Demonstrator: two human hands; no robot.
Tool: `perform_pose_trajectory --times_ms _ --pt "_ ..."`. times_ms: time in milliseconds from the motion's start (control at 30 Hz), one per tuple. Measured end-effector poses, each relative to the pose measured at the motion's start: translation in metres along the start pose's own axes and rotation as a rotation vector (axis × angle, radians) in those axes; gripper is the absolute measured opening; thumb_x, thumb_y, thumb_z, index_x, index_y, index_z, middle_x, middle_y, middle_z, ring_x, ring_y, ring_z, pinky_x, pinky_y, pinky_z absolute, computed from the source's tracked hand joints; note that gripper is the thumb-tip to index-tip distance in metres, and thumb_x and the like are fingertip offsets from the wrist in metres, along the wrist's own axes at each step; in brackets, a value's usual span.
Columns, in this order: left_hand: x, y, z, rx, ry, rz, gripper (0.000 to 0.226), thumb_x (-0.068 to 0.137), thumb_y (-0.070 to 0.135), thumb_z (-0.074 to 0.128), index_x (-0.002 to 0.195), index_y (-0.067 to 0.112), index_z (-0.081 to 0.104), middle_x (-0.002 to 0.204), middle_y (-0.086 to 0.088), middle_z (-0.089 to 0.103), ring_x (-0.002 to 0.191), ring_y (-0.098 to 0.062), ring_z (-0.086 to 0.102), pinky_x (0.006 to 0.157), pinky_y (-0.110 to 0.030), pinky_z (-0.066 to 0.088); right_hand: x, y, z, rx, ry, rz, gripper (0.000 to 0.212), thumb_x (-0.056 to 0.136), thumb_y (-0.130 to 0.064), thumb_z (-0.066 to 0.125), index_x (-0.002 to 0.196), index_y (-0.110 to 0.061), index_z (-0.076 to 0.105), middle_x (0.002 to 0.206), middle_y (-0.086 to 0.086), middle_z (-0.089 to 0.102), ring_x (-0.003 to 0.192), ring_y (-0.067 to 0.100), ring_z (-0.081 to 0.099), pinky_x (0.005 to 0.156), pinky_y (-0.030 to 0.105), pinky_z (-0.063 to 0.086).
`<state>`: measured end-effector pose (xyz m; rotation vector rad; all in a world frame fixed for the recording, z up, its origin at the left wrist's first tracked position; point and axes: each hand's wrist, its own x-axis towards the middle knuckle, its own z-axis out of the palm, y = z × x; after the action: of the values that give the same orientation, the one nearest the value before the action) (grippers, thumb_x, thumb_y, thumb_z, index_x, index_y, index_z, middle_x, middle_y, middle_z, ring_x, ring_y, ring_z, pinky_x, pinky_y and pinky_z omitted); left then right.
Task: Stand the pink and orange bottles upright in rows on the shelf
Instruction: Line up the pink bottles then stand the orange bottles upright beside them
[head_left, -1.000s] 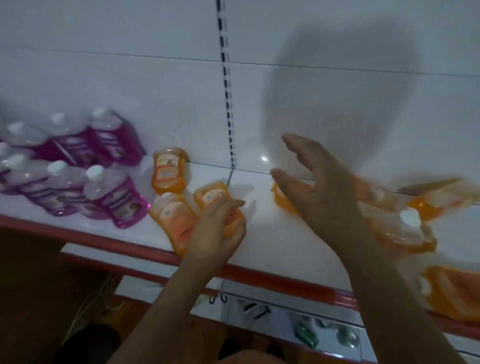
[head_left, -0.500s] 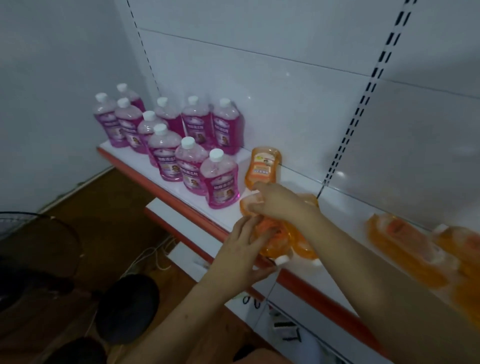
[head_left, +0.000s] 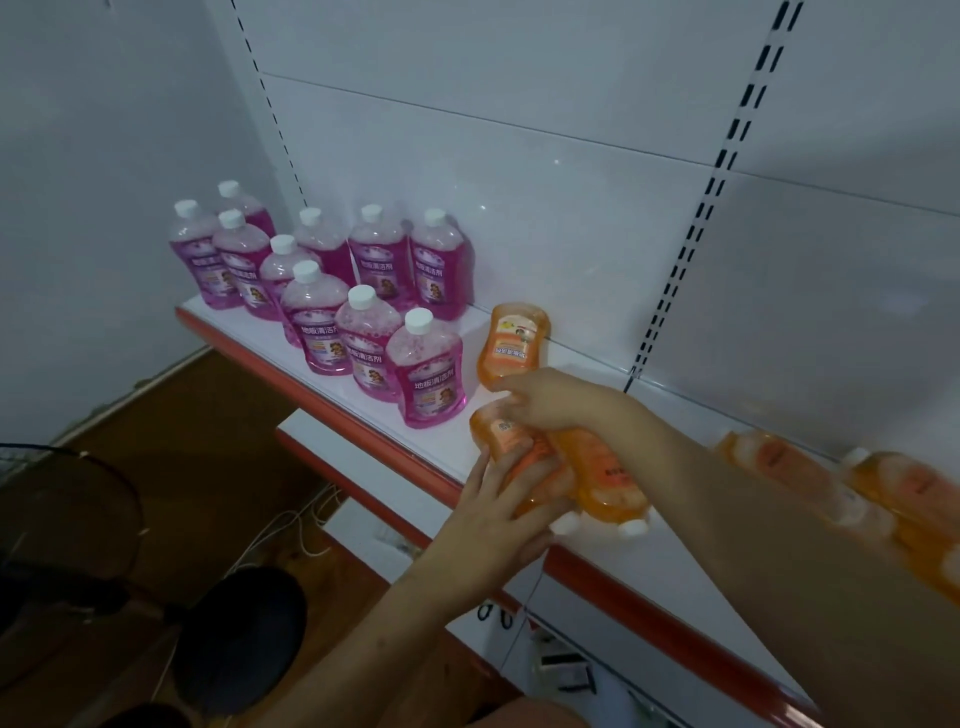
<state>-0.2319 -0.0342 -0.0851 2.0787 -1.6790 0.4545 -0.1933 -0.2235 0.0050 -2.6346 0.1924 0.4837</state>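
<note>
Several pink bottles (head_left: 426, 371) with white caps stand upright in rows at the left end of the white shelf (head_left: 457, 447). Three orange bottles lie flat beside them, caps toward the front edge. My left hand (head_left: 498, 499) grips the lower part of the nearest one (head_left: 511, 441). My right hand (head_left: 550, 400) reaches across and holds the base of the second orange bottle (head_left: 602, 473). A third orange bottle (head_left: 514, 340) lies behind them near the back wall. More orange bottles (head_left: 789, 467) lie blurred on the shelf at the right.
The shelf has a red front lip (head_left: 649, 603) and a white back panel with slotted uprights (head_left: 696, 228). A lower shelf (head_left: 363, 467) juts out below. On the wooden floor stand a dark round fan base (head_left: 239, 634) and a fan grille (head_left: 62, 499), with white cables nearby.
The view has swung left since a second ago. My right hand came from mid-air over the right bottles down onto the orange bottles by my left hand. Both hands barely moved in the last half second.
</note>
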Motion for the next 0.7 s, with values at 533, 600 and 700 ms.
perform_pose_trajectory --times_ms 533,600,700 --pt "0.040 -0.049 -0.048 -0.888 0.047 -0.673 0.045 0.106 0.039 0.034 0.149 0.028 0.039 0.147 0.008 0.048 0.137 -0.004 0.042 0.116 -0.034 0.035 -0.060 0.009 0.013 0.432 0.453 -0.195 0.063 0.068 -0.054 0.083 0.125 -0.043 0.059 0.118 -0.022 0.065 0.109 -0.005 0.058 0.095 0.029 0.053" --pt "0.035 -0.057 -0.043 -0.902 0.000 -0.704 0.044 0.106 0.043 0.031 0.147 0.032 0.041 0.145 0.012 0.050 0.136 -0.001 0.043 0.119 -0.039 0.033 -0.061 0.011 0.011 0.430 0.473 -0.177 0.062 0.068 -0.056 0.082 0.123 -0.038 0.061 0.116 -0.020 0.066 0.108 -0.003 0.060 0.094 0.030 0.054" --pt "0.041 -0.050 -0.039 -0.973 -0.073 -0.629 0.041 0.105 0.034 0.041 0.146 0.030 0.041 0.141 0.012 0.054 0.132 -0.004 0.049 0.112 -0.030 0.041 -0.073 0.015 0.005 0.488 0.517 -0.171 0.060 0.069 -0.049 0.082 0.123 -0.032 0.061 0.113 -0.021 0.064 0.105 -0.006 0.059 0.089 0.025 0.053"
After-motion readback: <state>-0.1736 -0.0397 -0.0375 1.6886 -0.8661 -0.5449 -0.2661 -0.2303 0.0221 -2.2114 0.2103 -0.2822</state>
